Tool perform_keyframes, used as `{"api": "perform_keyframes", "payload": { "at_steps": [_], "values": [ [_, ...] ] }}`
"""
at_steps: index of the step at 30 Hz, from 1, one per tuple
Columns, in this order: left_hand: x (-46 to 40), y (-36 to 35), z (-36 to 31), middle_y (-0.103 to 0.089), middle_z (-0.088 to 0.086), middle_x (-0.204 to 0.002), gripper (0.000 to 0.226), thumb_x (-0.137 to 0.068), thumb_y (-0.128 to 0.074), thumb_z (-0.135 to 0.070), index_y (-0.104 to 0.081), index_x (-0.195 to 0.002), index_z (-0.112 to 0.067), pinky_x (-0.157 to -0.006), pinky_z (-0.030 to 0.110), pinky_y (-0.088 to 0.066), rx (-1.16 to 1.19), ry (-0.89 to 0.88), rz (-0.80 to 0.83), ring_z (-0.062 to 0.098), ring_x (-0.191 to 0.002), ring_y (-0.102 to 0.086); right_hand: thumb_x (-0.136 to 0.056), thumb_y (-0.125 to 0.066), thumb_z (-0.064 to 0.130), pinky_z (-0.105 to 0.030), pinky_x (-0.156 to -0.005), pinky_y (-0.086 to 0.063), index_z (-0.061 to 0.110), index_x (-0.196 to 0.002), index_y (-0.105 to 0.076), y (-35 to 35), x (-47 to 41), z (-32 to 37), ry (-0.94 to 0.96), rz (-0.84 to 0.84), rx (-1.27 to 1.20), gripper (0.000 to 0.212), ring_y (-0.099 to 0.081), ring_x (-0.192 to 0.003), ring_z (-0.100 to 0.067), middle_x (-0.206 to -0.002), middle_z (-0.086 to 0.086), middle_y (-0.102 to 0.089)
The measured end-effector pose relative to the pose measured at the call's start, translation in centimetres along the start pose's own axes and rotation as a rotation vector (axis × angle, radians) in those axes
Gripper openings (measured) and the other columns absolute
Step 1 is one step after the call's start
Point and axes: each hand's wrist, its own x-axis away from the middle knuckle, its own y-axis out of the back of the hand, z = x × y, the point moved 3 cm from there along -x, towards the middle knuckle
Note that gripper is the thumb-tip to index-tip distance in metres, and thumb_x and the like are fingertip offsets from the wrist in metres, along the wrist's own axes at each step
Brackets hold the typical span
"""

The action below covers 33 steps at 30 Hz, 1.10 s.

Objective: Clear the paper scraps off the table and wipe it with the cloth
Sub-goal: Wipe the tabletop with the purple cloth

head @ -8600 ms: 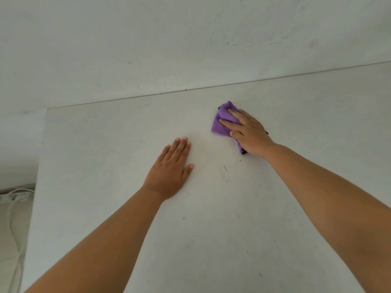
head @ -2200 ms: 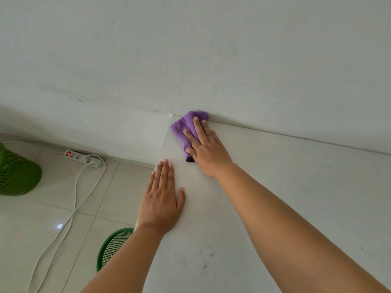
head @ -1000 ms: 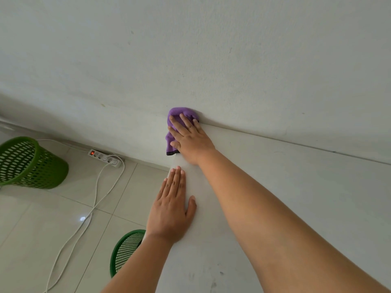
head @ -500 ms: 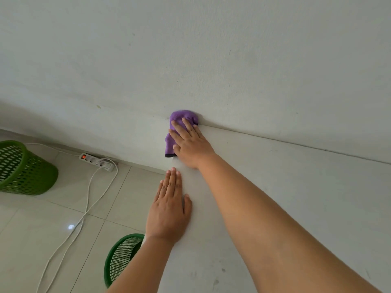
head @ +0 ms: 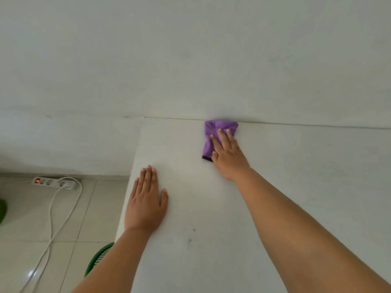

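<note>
Purple cloth (head: 211,134): bunched, lying on the white counter (head: 296,176) at its far edge, touching the wall (head: 190,60); a dark hem shows at its near left corner. Right hand (head: 227,154): laid palm-down on top of the cloth, fingers straight and together, pressing it flat to the surface, fingertips reaching toward the wall; the right and near parts of the cloth are hidden beneath the palm, so its full outline cannot be told. Left hand (head: 146,205): flat on the counter near its left edge, fingers extended, thumb out to the side, holding nothing, well apart from the cloth. Counter surface: a few small dark marks (head: 190,237) between the two forearms; whether these are stains or specks is too fine to make out. Floor, left of the counter: pale tiles, a white power strip (head: 53,183) with a red lit switch beside the wall, its cable (head: 50,218) trailing toward the near edge. Green basket (head: 96,261): only a section of rim and mesh shows, the remainder hidden behind the left forearm and the counter. A second green shape (head: 2,210) is cut off at the left border, unidentifiable.
</note>
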Motion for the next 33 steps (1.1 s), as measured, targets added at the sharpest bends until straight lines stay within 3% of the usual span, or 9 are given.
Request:
{"api": "perform_keyframes", "payload": {
  "at_steps": [3, 7, 12, 14, 16, 18, 20, 29, 33],
  "values": [
    [2.3, -0.7, -1.9, 0.017, -0.004, -0.152, 0.072, -0.080, 0.006, -0.049, 0.015, -0.143, -0.015, -0.115, 0.024, 0.011, 0.005, -0.095, 0.047, 0.005, -0.139, 0.020, -0.098, -0.023, 0.031, -0.038, -0.120, 0.004, 0.024, -0.150, -0.006, 0.3, 3.3, -3.5, -0.127, 0.033, -0.056, 0.055, 0.016, -0.145, -0.024, -0.158, -0.003, 0.014],
    [3.9, -1.0, -2.4, 0.017, -0.007, -0.152, 0.070, -0.081, 0.006, -0.050, 0.016, -0.142, -0.018, -0.114, 0.020, 0.014, 0.000, -0.201, 0.082, 0.003, -0.139, 0.020, -0.097, -0.034, 0.027, -0.036, -0.120, -0.005, 0.018, -0.133, -0.038, 0.6, 7.4, -4.8, -0.280, -0.053, -0.286, 0.038, 0.001, -0.146, -0.024, -0.156, -0.004, -0.010],
    [5.8, -0.6, -0.4, 0.017, -0.008, -0.152, 0.069, -0.082, 0.005, -0.051, 0.016, -0.143, -0.019, -0.110, 0.015, 0.020, -0.011, -0.181, 0.060, 0.002, -0.139, 0.020, -0.097, -0.025, 0.033, -0.032, -0.115, -0.014, 0.005, -0.118, -0.051, -0.2, 10.3, -0.6, -0.225, -0.204, -0.252, 0.044, -0.027, -0.134, -0.027, -0.136, -0.009, -0.040],
    [6.2, -0.4, 0.4, 0.015, -0.006, -0.153, 0.072, -0.081, 0.005, -0.051, 0.013, -0.144, -0.017, -0.113, 0.018, 0.016, -0.002, -0.126, 0.034, 0.002, -0.139, 0.018, -0.091, -0.023, 0.040, -0.034, -0.118, -0.013, 0.010, -0.129, -0.045, -1.2, 10.5, 2.2, -0.147, -0.217, -0.238, 0.053, -0.022, -0.138, -0.027, -0.143, -0.007, -0.035],
    [6.4, -0.1, 1.4, 0.012, -0.004, -0.155, 0.075, -0.082, 0.005, -0.050, 0.009, -0.147, -0.014, -0.114, 0.021, 0.013, 0.003, -0.063, 0.005, 0.004, -0.140, 0.017, -0.096, -0.033, 0.035, -0.035, -0.119, -0.005, 0.013, -0.148, -0.020, -2.2, 10.2, 5.0, -0.080, -0.159, -0.194, 0.058, -0.007, -0.145, -0.027, -0.156, -0.008, -0.012],
    [6.7, 0.0, 2.6, 0.011, -0.002, -0.155, 0.074, -0.082, 0.004, -0.050, 0.009, -0.146, -0.013, -0.114, 0.021, 0.014, -0.001, -0.032, -0.009, 0.004, -0.140, 0.017, -0.099, -0.032, 0.035, -0.035, -0.118, 0.002, 0.013, -0.150, -0.001, -2.5, 9.4, 7.4, -0.040, -0.098, -0.136, 0.064, 0.006, -0.146, -0.027, -0.158, -0.011, 0.012],
    [7.0, 0.1, 3.6, 0.010, -0.003, -0.156, 0.071, -0.083, 0.003, -0.050, 0.012, -0.144, -0.015, -0.112, 0.019, 0.017, 0.011, -0.026, -0.013, 0.004, -0.140, 0.016, -0.099, -0.030, 0.038, -0.037, -0.118, 0.004, 0.014, -0.150, 0.000, -2.6, 8.0, 9.5, -0.011, -0.067, -0.109, 0.064, 0.012, -0.146, -0.028, -0.156, -0.012, 0.021],
    [7.0, 0.3, 3.7, 0.016, -0.001, -0.155, 0.067, -0.089, -0.002, -0.045, 0.012, -0.146, -0.014, -0.115, 0.022, 0.015, 0.074, -0.013, -0.045, 0.009, -0.142, 0.019, -0.100, -0.022, 0.042, -0.045, -0.117, 0.002, 0.020, -0.151, -0.004, -2.6, 0.4, 16.9, 0.171, -0.028, 0.003, 0.058, 0.014, -0.144, -0.036, -0.158, -0.008, 0.016],
    [7.0, 0.1, 3.8, -0.007, 0.006, -0.157, 0.064, -0.093, -0.019, -0.038, -0.008, -0.149, -0.007, -0.115, 0.026, 0.003, 0.048, -0.007, -0.041, 0.016, -0.145, -0.001, -0.100, -0.022, 0.043, -0.045, -0.117, -0.001, 0.024, -0.151, -0.007, -2.5, -2.8, 18.9, 0.233, -0.029, 0.037, 0.056, 0.009, -0.145, -0.035, -0.158, -0.007, 0.011]
  ]
}}
